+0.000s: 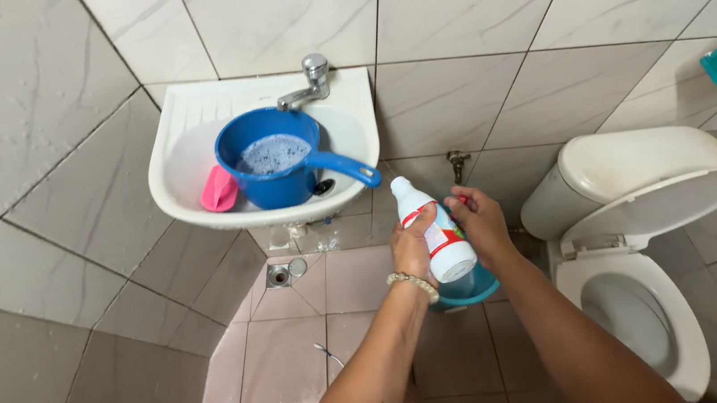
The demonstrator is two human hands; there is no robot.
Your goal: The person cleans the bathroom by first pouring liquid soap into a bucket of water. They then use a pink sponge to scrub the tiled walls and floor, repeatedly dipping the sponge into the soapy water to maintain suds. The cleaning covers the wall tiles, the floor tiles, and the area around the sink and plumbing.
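A white cleaner bottle [434, 231] is gripped between both hands, the left hand [412, 245] wrapped round its body, the right hand [480, 225] closed on its far side. A teal bucket [469, 285] is seen just beneath them. Beyond, a blue dipper [273, 159] of suds sits in the sink [183, 163]; a toilet [647, 286] stands rightward.
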